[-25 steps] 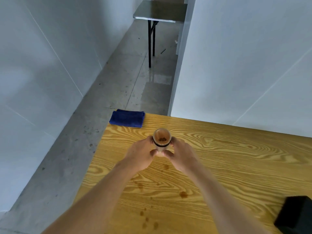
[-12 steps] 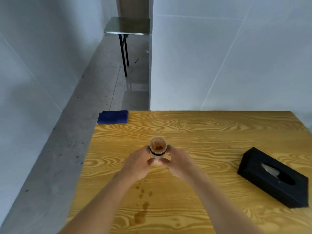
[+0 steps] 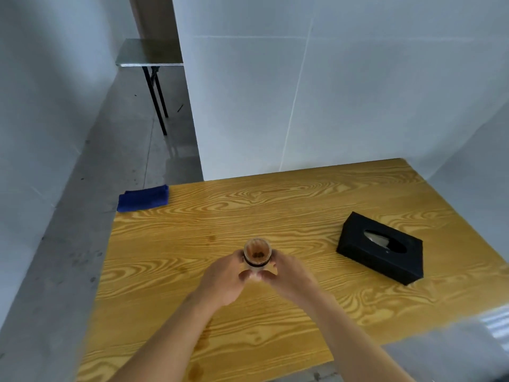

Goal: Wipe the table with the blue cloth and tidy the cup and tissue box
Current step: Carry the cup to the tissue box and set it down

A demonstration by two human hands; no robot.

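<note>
- Cup (image 3: 257, 255): small, clear, upright, with a dark band below the rim and brown residue inside. It sits near the middle of the table, toward the near-left; whether its base rests on the wood or is just lifted cannot be told.
- Left hand (image 3: 224, 279): wrapped around the cup's left side, thumb at the front, grasping the cup.
- Right hand (image 3: 289, 274): wrapped around the cup's right side, grasping the cup too; the two thumbs nearly meet at the near side.
- Table (image 3: 275, 208): yellow wood with strong grain. Small dark stains (image 3: 196, 369) lie near the front edge beneath the left forearm, with fainter spots left of the cup.
- Blue cloth (image 3: 143, 198): folded, at the far-left corner, well apart from the cup, partly overhanging the edge.
- Tissue box (image 3: 381, 248): black, oval opening on top, lying skewed at the right, well apart from the cup.
- Step in hand, as judged: moving the cup off the soiled area. Keep it level so the residue stays inside, set it down clear of the stains and near the tissue box, and let go only once the base is flat.
- Wiping appears not yet done.
</note>
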